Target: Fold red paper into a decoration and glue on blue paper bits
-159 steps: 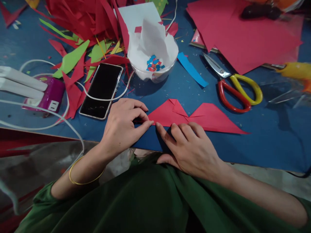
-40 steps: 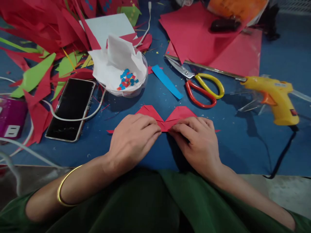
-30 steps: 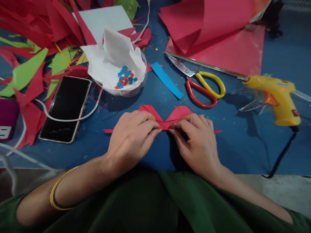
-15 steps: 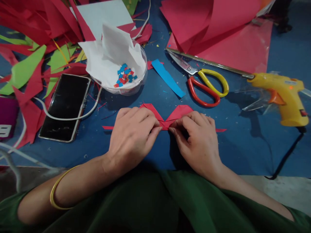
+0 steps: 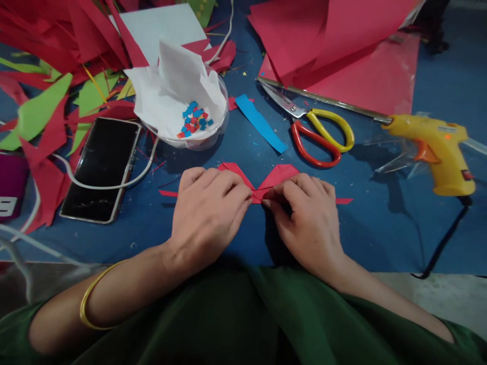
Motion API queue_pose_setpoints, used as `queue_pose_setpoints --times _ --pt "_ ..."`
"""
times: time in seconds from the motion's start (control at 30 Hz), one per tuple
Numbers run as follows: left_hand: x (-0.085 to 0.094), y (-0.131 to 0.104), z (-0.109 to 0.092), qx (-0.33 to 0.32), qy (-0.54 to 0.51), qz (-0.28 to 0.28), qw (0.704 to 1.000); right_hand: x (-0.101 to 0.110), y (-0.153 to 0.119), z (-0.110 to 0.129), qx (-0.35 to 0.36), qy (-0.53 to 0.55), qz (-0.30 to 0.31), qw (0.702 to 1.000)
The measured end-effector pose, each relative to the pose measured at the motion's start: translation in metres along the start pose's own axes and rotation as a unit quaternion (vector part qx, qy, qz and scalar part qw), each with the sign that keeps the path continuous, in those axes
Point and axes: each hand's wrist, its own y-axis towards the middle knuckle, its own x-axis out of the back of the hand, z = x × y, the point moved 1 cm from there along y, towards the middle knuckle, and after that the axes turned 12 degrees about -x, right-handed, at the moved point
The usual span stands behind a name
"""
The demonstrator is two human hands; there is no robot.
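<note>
A folded red paper piece [image 5: 279, 176] lies in front of me on the blue table, with two angled flaps rising from its middle and a thin strip end jutting out on either side. My left hand [image 5: 212, 210] pinches its lower edge just left of the centre, thumb and fingers pressed together. Right of the centre, my right hand [image 5: 306, 220] grips the same edge between thumb and forefinger. Both hands cover much of the paper's length. Beyond it lie a blue paper strip [image 5: 261, 124] and scissors [image 5: 315, 129] with one red and one yellow handle.
A clear bowl [image 5: 207, 143] lined with white paper holds small blue and red bits. A phone [image 5: 101, 170] with a white cable across it lies left, near red and green scraps [image 5: 41, 109]. A yellow glue gun [image 5: 437, 147] lies right; red sheets [image 5: 342, 50] are behind.
The view has shifted slightly, so the things on the right appear a little further left. My left fingers have moved a touch on the paper's edge; both hands keep hold.
</note>
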Motion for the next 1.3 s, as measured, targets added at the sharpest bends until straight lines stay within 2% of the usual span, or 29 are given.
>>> queue_pose_setpoints --times 0.1,0.17,0.3,0.43,0.53,0.63,0.83,1.13,1.3 --pt "0.002 -0.003 -0.006 -0.073 0.046 -0.014 0.996 0.0 0.0 0.0 0.004 -0.003 0.001 1.0" --pt "0.002 -0.007 -0.009 -0.112 0.075 -0.001 0.991 0.0 0.0 0.0 0.005 -0.001 0.003 1.0" --pt "0.001 -0.013 -0.014 -0.163 0.116 0.028 0.979 0.003 0.0 -0.002 0.004 -0.001 0.005 1.0" --pt "0.001 -0.014 -0.015 -0.203 0.128 0.021 0.971 0.01 0.002 -0.011 0.004 0.004 0.006 1.0" --pt "0.003 -0.012 -0.016 -0.216 0.137 0.007 0.967 0.015 0.004 -0.016 -0.006 -0.003 0.025 1.0" --pt "0.005 -0.01 -0.017 -0.215 0.149 0.016 0.965 0.017 0.006 -0.016 -0.008 -0.017 0.039 0.999" --pt "0.003 -0.008 -0.018 -0.231 0.14 0.044 0.962 0.018 0.006 -0.014 -0.002 -0.039 0.03 0.999" --pt "-0.002 -0.005 -0.02 -0.248 0.089 0.048 0.964 0.025 0.013 -0.025 -0.057 -0.006 0.086 0.995" --pt "-0.004 0.0 -0.022 -0.24 0.09 0.086 0.963 0.024 0.014 -0.021 -0.036 -0.041 0.091 0.994"
